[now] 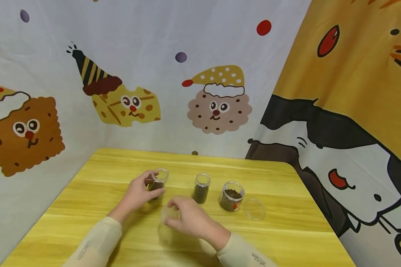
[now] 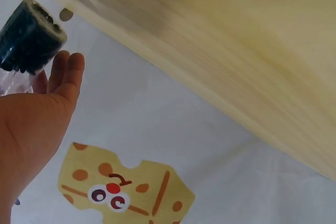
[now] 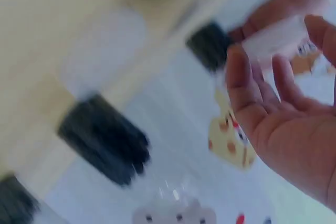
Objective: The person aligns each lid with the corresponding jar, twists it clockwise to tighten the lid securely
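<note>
My left hand [image 1: 138, 191] holds a slim clear jar [image 1: 160, 176] with dark contents, thumb in front and fingers behind. The left wrist view shows that jar [image 2: 31, 38] beside the fingers, partly cut off. In front of it, my right hand [image 1: 192, 217] pinches a clear lid [image 1: 169, 213]; the right wrist view has the pale lid [image 3: 275, 40] between thumb and fingers. A second slim jar [image 1: 201, 189], uncovered, holds dark grains. To its right stands a wider open jar [image 1: 231, 198] of brown granules.
Another clear round lid [image 1: 254, 209] lies flat beside the wide jar. In the right wrist view, a blurred pale disc [image 3: 105, 51] shows on the wood near a jar. Printed curtains [image 1: 173, 111] hang behind the yellow wood-grain table [image 1: 270, 241].
</note>
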Demonstrator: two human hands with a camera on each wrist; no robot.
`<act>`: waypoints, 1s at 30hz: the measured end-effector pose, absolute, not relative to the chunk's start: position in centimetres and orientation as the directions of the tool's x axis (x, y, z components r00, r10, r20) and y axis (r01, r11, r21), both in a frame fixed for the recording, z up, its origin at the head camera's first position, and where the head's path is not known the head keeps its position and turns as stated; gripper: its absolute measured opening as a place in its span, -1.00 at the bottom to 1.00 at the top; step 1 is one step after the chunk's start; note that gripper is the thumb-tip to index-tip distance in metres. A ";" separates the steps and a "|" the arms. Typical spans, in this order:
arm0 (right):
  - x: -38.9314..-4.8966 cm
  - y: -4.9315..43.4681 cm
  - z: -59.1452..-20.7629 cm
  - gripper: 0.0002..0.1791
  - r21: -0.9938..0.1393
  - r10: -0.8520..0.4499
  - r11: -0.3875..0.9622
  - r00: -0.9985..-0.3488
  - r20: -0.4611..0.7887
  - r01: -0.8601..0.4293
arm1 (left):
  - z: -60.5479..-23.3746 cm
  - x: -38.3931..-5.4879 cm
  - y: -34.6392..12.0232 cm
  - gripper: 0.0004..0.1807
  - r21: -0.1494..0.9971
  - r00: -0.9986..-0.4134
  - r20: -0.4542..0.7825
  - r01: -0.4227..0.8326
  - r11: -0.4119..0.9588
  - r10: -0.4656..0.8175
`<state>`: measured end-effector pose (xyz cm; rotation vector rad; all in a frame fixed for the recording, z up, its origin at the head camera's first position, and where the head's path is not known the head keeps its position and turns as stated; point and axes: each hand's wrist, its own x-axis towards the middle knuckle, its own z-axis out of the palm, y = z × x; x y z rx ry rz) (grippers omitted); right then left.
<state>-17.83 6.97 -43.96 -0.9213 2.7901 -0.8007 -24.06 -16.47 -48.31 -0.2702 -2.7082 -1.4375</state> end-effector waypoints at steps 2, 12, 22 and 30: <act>-18.3 7.3 -42.9 -0.57 -0.570 -0.526 0.648 -0.838 0.146 -0.506 | -48.1 -23.6 -16.9 -0.31 0.813 -0.981 0.143 0.193 0.549 0.132; -19.6 5.9 -41.4 -0.40 -0.500 -0.407 0.694 -0.855 0.321 -0.518 | -47.7 -21.4 -15.9 -0.28 0.770 -0.963 0.132 0.248 0.587 0.233; -19.7 7.0 -41.8 -0.41 -0.520 -0.523 0.649 -0.822 0.225 -0.555 | -47.4 -19.8 -15.0 -0.30 0.661 -0.927 0.205 0.368 0.654 0.314; -19.4 9.0 -42.5 -0.37 -0.565 -0.602 0.569 -0.770 0.208 -0.598 | -47.1 -19.0 -15.0 -0.24 0.535 -0.895 0.269 0.447 0.717 0.356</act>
